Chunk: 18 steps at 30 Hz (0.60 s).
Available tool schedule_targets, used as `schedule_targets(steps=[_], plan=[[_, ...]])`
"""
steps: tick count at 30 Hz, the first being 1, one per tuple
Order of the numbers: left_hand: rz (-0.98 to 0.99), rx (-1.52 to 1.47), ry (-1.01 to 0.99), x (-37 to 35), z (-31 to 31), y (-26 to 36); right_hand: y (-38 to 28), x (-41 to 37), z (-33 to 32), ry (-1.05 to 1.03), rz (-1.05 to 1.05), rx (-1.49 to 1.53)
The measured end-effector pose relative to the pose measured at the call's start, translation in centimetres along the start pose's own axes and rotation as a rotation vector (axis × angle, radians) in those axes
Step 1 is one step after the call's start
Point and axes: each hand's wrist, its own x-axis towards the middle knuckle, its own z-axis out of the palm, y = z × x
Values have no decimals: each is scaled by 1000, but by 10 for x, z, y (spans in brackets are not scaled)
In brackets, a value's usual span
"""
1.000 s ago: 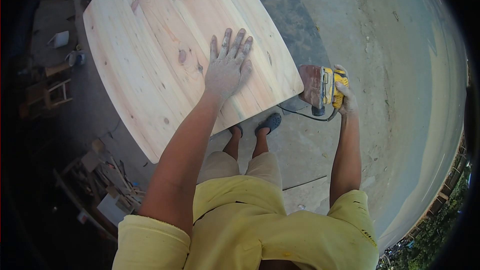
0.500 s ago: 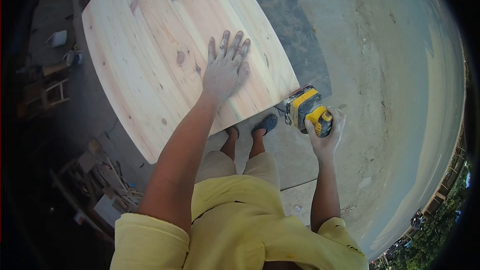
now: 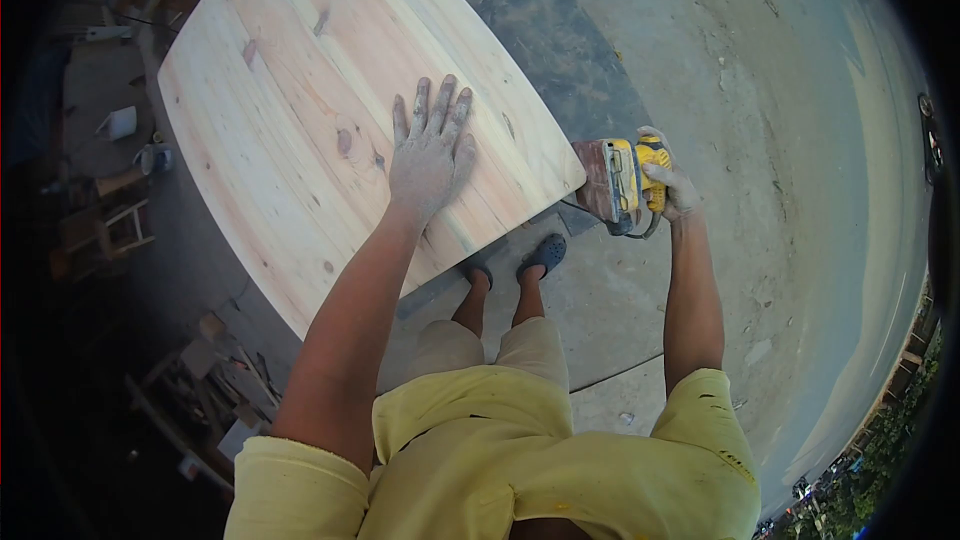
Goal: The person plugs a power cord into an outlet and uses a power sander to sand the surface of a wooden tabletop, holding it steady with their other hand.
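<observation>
Wooden board [image 3: 300, 120]: pale, made of joined strips, dotted with darker knots; its sides bow outward, and it lies in front of me, reaching up to the top of my view.
Sander [image 3: 622, 180]: yellow and dark, at the board's near right corner, tipped on its side so that its brownish-red pad faces the board; I cannot tell if the pad is pressing on the edge.
Right hand [image 3: 672, 180]: wrapped around the yellow grip of the sander, off the board's right side, dusty.
Left hand [image 3: 428, 165]: laid flat on the board's top, toward its near right part, fingers slightly spread and pointing away from me, grasping nothing; it is coated in pale dust.
Cord [image 3: 650, 230]: dark, looping below the sander, on the side nearer me.
Dark sheet [image 3: 560, 40]: on the floor, showing past the board's right edge.
Feet: mine, in dark blue clogs [image 3: 547, 253], just off the board's near edge.
Left of the board: a white container [image 3: 121, 122], a can [image 3: 155, 159] and a wooden frame [image 3: 128, 227], all in dim light.
Near left of the board: a jumble of wood scraps [image 3: 215, 370].
Right of the board: bare concrete floor [image 3: 740, 270], with greenery [image 3: 890, 430] far off.
</observation>
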Motion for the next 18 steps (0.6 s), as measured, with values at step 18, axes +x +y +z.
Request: schedule_targets(steps=[18], plan=[[40, 65, -18, 1, 2, 3, -20, -57, 90, 504, -463, -957]])
